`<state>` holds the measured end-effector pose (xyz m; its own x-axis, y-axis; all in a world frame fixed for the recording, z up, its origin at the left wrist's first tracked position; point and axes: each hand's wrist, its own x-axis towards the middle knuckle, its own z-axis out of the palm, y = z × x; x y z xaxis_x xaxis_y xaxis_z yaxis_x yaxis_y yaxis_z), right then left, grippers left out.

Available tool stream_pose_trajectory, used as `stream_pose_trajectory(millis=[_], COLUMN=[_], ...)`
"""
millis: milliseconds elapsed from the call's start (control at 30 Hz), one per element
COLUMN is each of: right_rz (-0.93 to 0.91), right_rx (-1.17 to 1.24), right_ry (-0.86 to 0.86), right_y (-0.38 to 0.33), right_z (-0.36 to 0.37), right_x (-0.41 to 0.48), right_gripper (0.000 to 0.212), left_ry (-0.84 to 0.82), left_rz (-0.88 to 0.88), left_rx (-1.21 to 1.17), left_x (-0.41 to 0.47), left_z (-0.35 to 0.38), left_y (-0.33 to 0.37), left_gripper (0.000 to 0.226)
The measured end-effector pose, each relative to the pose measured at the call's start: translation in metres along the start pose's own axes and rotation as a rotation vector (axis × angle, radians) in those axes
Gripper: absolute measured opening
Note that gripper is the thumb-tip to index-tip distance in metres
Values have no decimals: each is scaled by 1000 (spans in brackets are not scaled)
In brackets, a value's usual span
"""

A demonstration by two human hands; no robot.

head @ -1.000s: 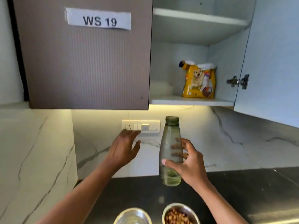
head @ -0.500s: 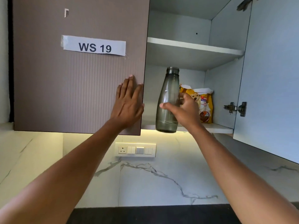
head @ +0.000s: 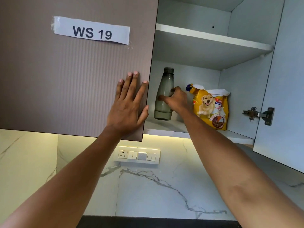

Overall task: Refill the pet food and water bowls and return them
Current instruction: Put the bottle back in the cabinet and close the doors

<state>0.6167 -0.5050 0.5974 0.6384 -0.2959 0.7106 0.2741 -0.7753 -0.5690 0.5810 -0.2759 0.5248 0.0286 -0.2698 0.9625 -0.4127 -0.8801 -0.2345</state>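
Cabinet: right door (head: 286, 76) swung open, left door (head: 74, 76) shut and labelled "WS 19" (head: 91, 30).
Upper shelf (head: 212, 38): nothing visible on it from this low angle.
Lower shelf (head: 166, 127): holds the bottle and the bag.
Bottle (head: 164, 89): smoky grey, see-through, capped, upright; its base is at the shelf, though contact is hard to confirm. No liquid level can be made out inside.
Bag (head: 210, 107): yellow dog food bag with a dog printed on it, top torn open, standing just right of the bottle, near the cabinet's right wall; its contents are not visible.
Right hand (head: 176, 100): wrapped around the bottle's middle, thumb across the front, other fingers behind it.
Left hand (head: 130, 104): flat on the left door near its edge, fingers spread wide, holding nothing.
Wall: switch panel (head: 137, 155) on marble below the cabinet.
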Motion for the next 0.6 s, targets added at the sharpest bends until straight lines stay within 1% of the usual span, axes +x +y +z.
stream_pose_trajectory(millis=[100, 300, 500, 600], right_rz=[30, 67, 82, 92], right_rx=[-24, -43, -52, -111], right_ry=[-24, -15, -48, -69], right_y=[13, 35, 32, 29], right_z=[12, 25, 26, 23], right_x=[12, 22, 19, 14], right_gripper=[89, 87, 93, 96], left_ry=[12, 45, 33, 26], left_rz=[5, 11, 14, 12], left_rx=[2, 5, -1, -2], left_x=[-1, 0, -1, 0], left_z=[3, 7, 7, 7], left_y=[-1, -3, -3, -3], left_gripper=[80, 81, 81, 80])
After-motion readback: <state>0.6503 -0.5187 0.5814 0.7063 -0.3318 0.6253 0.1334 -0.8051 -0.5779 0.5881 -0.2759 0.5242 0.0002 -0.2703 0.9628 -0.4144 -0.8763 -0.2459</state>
